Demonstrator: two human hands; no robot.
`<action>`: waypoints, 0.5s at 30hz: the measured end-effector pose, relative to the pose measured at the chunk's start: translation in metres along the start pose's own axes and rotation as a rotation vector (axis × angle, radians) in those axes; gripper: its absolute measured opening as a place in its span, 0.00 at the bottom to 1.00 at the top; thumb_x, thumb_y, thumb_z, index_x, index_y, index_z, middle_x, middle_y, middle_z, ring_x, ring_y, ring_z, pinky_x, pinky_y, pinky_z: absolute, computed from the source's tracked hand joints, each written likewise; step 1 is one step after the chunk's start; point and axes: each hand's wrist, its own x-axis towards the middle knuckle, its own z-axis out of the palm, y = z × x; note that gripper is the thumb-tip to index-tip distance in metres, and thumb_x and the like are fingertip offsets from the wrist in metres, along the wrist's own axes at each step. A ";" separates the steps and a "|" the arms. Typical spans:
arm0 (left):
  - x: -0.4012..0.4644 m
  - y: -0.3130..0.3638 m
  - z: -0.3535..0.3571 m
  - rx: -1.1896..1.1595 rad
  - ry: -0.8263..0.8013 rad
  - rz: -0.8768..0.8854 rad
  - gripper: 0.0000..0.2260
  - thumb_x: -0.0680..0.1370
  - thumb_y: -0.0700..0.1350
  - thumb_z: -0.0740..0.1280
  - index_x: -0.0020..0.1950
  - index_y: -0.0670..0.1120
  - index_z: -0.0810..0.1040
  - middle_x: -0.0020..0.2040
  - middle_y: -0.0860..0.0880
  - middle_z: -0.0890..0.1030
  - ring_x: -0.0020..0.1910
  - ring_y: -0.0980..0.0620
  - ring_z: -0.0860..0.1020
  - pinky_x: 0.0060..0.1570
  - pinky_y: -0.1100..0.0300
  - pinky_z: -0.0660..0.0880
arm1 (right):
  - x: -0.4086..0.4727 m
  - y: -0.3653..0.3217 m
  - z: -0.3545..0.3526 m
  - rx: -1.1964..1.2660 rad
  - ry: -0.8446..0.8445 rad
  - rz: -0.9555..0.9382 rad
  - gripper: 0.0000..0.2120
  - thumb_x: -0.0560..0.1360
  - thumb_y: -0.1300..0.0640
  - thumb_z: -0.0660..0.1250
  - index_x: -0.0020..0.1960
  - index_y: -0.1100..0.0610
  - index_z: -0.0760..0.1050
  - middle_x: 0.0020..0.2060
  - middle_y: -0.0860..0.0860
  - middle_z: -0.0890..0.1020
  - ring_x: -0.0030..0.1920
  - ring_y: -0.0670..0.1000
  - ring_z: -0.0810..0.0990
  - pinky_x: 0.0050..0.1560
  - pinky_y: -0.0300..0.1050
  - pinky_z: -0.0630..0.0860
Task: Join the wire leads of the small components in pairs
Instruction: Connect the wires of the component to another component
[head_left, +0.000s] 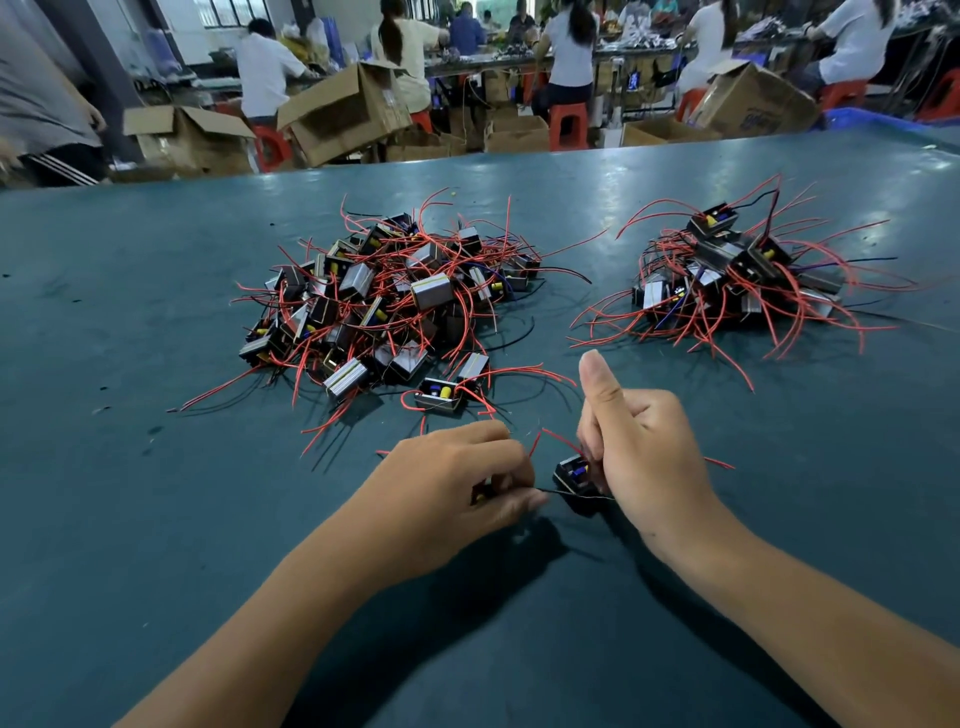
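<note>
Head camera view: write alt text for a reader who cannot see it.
Two bare hands work over a green table: the left hand pinches a thin black wire running to a small black component gripped by the right hand, thumb raised. Behind lie a large pile of red-wired components and a smaller pile to its right.

Bright overhead light glares off the table; wide-angle edges bend, background soft.
</note>
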 end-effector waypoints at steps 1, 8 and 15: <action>0.000 -0.001 0.000 -0.027 0.003 -0.002 0.11 0.79 0.58 0.66 0.45 0.51 0.78 0.42 0.57 0.73 0.38 0.56 0.71 0.37 0.52 0.74 | 0.000 0.001 0.000 -0.005 0.002 -0.009 0.38 0.73 0.27 0.53 0.24 0.60 0.62 0.20 0.51 0.65 0.23 0.51 0.65 0.31 0.51 0.66; 0.000 -0.003 -0.001 -0.155 0.042 -0.059 0.08 0.78 0.54 0.68 0.45 0.51 0.80 0.40 0.58 0.76 0.39 0.58 0.75 0.39 0.49 0.75 | -0.001 0.006 -0.006 0.167 -0.171 0.030 0.37 0.72 0.28 0.56 0.28 0.60 0.76 0.24 0.55 0.79 0.26 0.55 0.80 0.29 0.44 0.75; -0.001 -0.005 -0.004 -0.131 -0.023 -0.043 0.09 0.79 0.53 0.70 0.45 0.49 0.80 0.43 0.59 0.73 0.40 0.61 0.72 0.40 0.56 0.73 | 0.002 0.004 -0.015 0.286 -0.321 0.066 0.28 0.78 0.43 0.55 0.41 0.64 0.82 0.40 0.61 0.86 0.44 0.59 0.86 0.49 0.48 0.82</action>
